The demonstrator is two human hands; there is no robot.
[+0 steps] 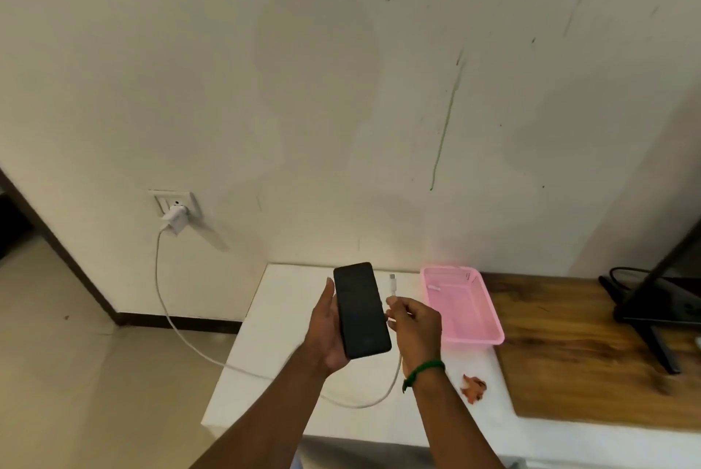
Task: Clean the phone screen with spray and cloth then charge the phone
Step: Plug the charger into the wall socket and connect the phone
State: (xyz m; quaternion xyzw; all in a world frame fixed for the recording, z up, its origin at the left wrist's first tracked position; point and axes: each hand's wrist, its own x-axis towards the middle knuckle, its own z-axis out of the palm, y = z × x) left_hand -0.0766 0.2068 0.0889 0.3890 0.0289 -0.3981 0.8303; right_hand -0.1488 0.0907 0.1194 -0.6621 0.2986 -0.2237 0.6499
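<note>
A black phone with a dark screen lies in my left hand, held above the white table, screen up. My right hand pinches the white charging cable just below its plug, which points upward beside the phone's right edge, apart from it. The cable loops down over the table and runs left to a white charger plugged into the wall socket. No spray or cloth shows in view.
A pink plastic basket stands on the white table right of my hands. A small orange-brown scrap lies near the wooden surface. A black stand with cables is at far right.
</note>
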